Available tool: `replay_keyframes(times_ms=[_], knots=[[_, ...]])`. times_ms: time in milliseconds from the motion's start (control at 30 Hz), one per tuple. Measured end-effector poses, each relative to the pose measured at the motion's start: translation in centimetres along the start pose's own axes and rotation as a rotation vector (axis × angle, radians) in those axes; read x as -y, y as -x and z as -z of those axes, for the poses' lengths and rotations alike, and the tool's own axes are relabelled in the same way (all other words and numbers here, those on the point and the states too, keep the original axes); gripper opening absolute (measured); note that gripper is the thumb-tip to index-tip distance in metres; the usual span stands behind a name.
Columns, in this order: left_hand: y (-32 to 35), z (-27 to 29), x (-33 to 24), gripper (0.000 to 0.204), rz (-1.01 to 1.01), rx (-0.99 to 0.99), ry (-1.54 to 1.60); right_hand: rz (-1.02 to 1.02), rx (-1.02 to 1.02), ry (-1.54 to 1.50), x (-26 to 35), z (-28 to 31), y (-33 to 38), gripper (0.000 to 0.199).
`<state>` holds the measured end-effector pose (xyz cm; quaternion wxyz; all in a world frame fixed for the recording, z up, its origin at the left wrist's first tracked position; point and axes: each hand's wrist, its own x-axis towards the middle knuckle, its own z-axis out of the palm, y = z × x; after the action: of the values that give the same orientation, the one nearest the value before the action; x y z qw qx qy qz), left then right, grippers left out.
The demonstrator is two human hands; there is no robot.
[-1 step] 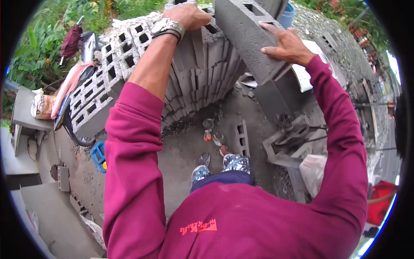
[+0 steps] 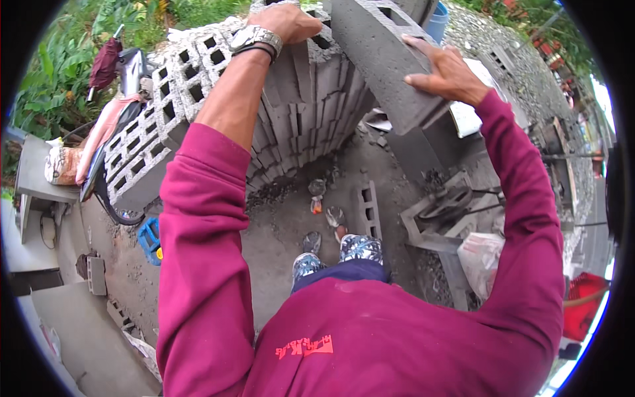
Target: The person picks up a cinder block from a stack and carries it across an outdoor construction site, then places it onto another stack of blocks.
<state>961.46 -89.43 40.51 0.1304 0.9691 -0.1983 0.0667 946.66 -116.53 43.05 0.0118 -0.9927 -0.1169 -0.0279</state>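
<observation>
My right hand grips a grey hollow concrete block by its upper edge, thumb on the broad face and fingers across the top. The block stands tilted at the right end of a tall stack of like blocks. My left hand, with a metal watch on the wrist, is closed over the top edge of a block on the stack. Its fingertips are hidden behind that edge. Whether the lower end of the tilted block touches anything cannot be told.
Below lies a single hollow block near my feet. A blue plastic thing is on the ground left. Broken frames and a plastic bag stand at right, with a blue bucket behind. A folded umbrella leans by the plants.
The tilted block and my right hand have shifted very slightly to the right. My left hand stays on the stack with its grip unchanged.
</observation>
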Motion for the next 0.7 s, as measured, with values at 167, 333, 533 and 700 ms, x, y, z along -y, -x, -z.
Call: replay_keyframes(times_ms=[167,333,533,700], knots=[[-0.3,0.0,-0.9,0.042,-0.141,-0.021,0.029,0.008,-0.021,-0.017,3.7,1.9,11.5,0.073],[0.0,0.5,0.0,0.02,-0.347,0.087,-0.345,-0.186,0.303,-0.2,6.8,-0.3,20.7,0.067],[-3.5,-1.4,2.1,0.016,-0.865,0.055,-0.477,-0.353,0.965,-0.172,8.4,-26.4,38.2,0.059],[-5.0,-0.9,1.3,0.053,-0.052,0.378,-0.075,-0.781,0.998,-0.478,17.7,-43.3,58.0,0.071]])
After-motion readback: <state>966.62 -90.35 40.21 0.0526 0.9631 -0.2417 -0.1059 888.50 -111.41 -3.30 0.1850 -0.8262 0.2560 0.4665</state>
